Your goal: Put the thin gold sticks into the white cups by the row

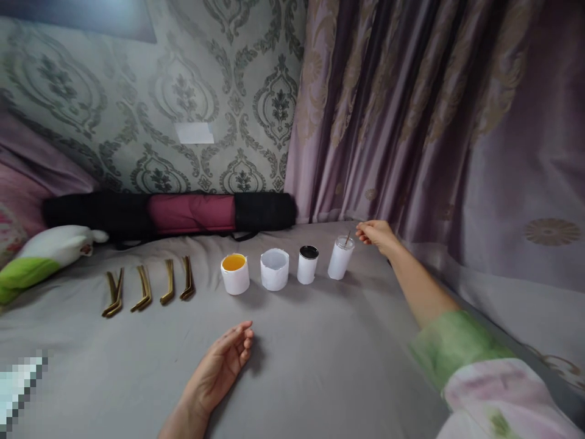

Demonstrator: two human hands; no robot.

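left hand (226,363): nearest, before and left of the black-mouthed container (308,266); fingers loosely curled, pinching nothing.
four bent gold-toned bundles (143,289): on the grey sheet (320,366), far left of that container.
yellow-mouthed container (235,279), low white container (274,273): left of it, the latter closer.
tall white container (339,262): just right of it.
thin stick (348,236): inside the tall one, tilted; slim, brownish.
stage, as judged: early; one stick in, four bundles outside the containers.
right hand (373,235): farther right of the black-mouthed container, fingers drawn together beside the stick; contact cannot be told.
black-and-maroon bag (192,213): behind, leftward.
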